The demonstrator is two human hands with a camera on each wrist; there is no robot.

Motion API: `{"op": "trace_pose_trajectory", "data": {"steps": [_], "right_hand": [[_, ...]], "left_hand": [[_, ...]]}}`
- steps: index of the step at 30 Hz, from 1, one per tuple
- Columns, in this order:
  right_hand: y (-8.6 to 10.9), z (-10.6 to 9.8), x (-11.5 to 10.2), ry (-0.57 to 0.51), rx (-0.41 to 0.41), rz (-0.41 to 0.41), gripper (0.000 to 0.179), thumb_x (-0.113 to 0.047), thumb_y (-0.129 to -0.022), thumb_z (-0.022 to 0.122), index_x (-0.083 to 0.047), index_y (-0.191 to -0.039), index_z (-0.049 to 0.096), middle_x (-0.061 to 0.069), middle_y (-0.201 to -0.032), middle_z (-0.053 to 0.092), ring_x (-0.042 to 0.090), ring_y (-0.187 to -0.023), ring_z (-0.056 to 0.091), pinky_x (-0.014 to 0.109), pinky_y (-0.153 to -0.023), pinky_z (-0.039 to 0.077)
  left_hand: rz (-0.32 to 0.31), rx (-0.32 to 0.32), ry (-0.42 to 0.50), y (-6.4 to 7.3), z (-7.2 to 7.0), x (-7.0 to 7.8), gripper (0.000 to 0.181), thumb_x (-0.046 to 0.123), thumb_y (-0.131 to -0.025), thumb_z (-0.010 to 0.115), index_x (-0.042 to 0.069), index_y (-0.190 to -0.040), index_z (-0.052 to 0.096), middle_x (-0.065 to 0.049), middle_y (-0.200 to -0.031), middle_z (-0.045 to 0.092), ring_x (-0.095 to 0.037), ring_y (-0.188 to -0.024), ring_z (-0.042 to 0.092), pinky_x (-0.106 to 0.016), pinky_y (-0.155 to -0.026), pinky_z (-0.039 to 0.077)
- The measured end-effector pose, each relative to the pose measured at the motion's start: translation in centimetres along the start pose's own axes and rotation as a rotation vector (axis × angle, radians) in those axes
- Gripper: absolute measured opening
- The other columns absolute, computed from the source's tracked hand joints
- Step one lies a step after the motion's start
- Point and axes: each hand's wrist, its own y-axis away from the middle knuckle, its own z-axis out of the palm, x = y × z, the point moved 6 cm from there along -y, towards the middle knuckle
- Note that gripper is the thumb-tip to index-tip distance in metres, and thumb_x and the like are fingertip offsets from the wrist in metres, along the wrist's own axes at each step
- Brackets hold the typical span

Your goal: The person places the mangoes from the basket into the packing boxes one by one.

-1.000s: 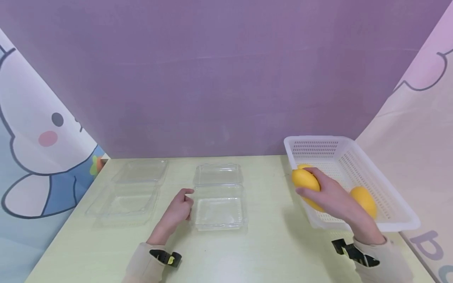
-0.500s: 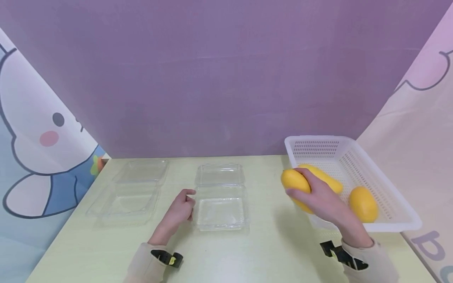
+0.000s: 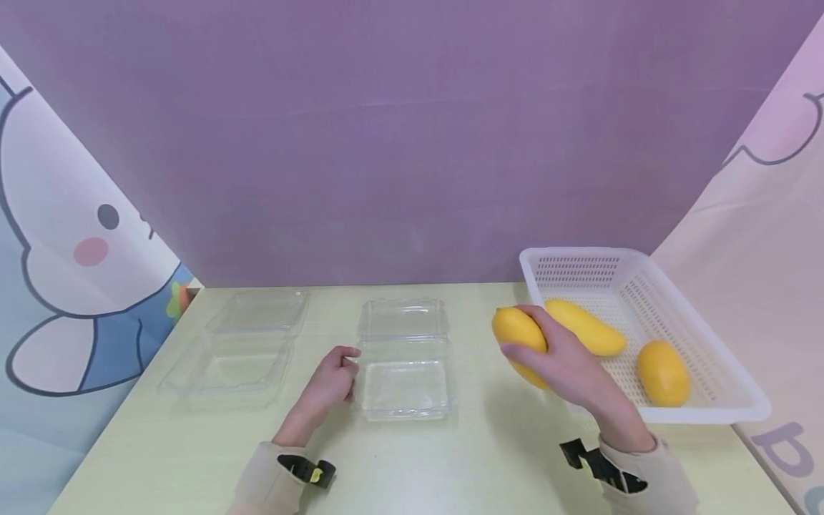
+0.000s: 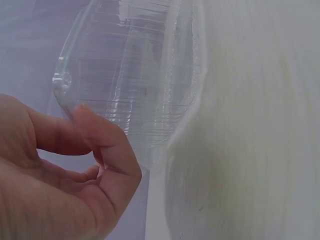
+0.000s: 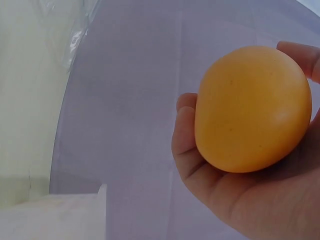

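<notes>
A yellow mango (image 3: 518, 332) is gripped by my right hand (image 3: 560, 357), held over the table just left of the white basket. The right wrist view shows the mango (image 5: 252, 110) between thumb and curled fingers. My left hand (image 3: 328, 379) stays at the left side of the middle clear plastic clamshell box (image 3: 405, 386), which lies with its lid open. In the left wrist view, its loosely bent fingers are at the rim of the clamshell box (image 4: 135, 85), one fingertip overlapping the corner.
The white perforated basket (image 3: 717, 357) at the right contains an elongated mango (image 3: 586, 327) and a rounder mango (image 3: 663, 373). Another open clear clamshell box (image 3: 234, 361) lies at the left. A purple panel (image 3: 412, 143) rises behind the table (image 3: 412, 472).
My right hand has carried the mango left, out from over the basket, uncovering the elongated mango there. The left hand keeps its place beside the middle box.
</notes>
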Motion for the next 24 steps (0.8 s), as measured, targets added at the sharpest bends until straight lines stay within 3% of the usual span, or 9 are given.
{"op": "trace_pose_trajectory", "data": {"steps": [12,24], "right_hand": [[-0.4,1.5,-1.1,-0.087,-0.005,-0.037,0.056,-0.032,-0.095,0.068,-0.015,-0.144,0.047,0.011,-0.103,0.06,0.024,-0.077,0.057,0.039,-0.068,0.049],[-1.0,2.9,-2.3,-0.17,-0.016,-0.113,0.053,-0.026,-0.095,0.067,-0.009,-0.142,0.049,0.013,-0.109,0.06,0.026,-0.083,0.059,0.04,-0.073,0.051]], "left_hand": [[-0.003,-0.012,0.004,0.2,0.3,0.2,0.035,0.004,-0.101,0.043,-0.006,-0.134,0.048,-0.015,-0.09,0.051,-0.019,-0.06,0.051,-0.033,-0.06,0.049],[0.004,-0.006,0.0,0.3,0.8,0.4,0.034,0.003,-0.1,0.042,-0.005,-0.133,0.049,-0.014,-0.088,0.051,-0.019,-0.059,0.051,-0.033,-0.059,0.049]]}}
